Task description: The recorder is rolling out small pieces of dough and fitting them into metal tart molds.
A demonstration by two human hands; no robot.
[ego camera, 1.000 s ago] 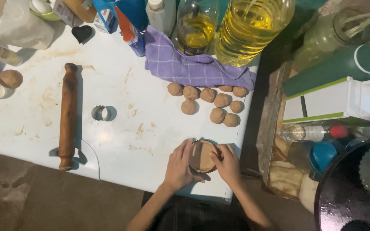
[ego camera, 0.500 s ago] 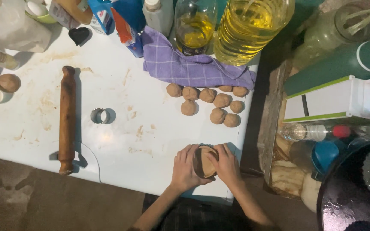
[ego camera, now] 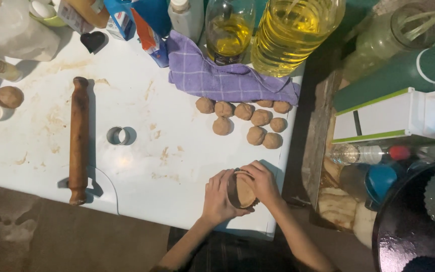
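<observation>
Both my hands hold a small round fluted tin with brown dough pressed into it, near the front right edge of the white table. My left hand cups the tin's left side. My right hand grips its right side, with the thumb on the dough. Several brown dough balls lie in a cluster further back on the table.
A wooden rolling pin lies at the left, a metal ring cutter beside it, a lone dough ball far left. A purple cloth, oil bottles and cartons line the back. A dark pan sits at right.
The tin has been turned a little between my hands and my fingers have shifted around it. Everything else on the table stays put.
</observation>
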